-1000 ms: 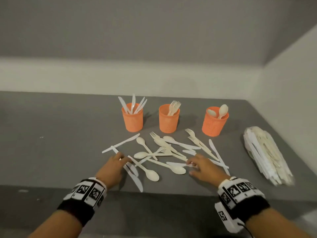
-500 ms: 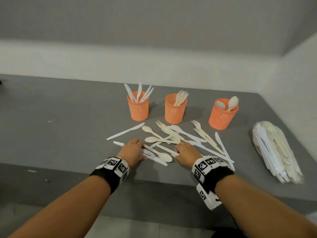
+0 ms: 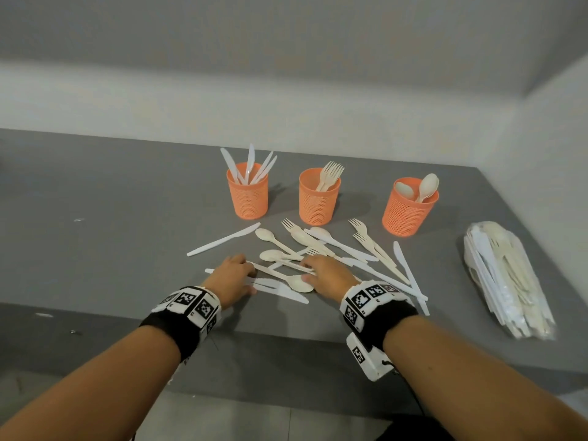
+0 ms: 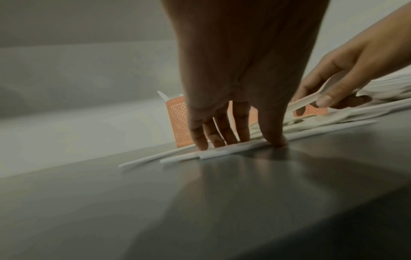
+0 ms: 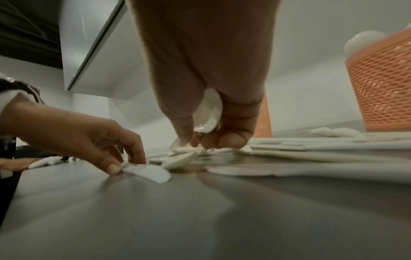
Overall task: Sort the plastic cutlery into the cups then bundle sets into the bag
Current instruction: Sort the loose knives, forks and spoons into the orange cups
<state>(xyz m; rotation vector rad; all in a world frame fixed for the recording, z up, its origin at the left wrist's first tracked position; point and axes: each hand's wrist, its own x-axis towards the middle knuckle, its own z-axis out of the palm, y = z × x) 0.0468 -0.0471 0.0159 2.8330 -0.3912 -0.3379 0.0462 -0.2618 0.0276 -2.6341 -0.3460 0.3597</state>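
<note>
Cutlery lies in a loose, overlapping heap at the centre of the head view, on the grey table and just below three orange mesh cups: knife cup at left, fork cup in the middle, spoon cup at right. Each cup already carries a few pieces. The bag of wrapped sets rests at the right edge, well apart from the heap.

Left hand: fingers extended and narrow, tips pressing on white knives flat on the table; nothing is lifted. Right hand: thumb and fingers closed around a cream spoon, its bowl showing against the palm in the right wrist view.

Assessment: sorting is part done and bundling has not begun. To do this pick well, the left hand should slide one knife clear of its neighbours before pinching, since thin flat handles resist lifting. The right hand should raise the spoon straight up, as crossed handles may drag adjacent pieces, then carry it to the right-hand cup.
</note>
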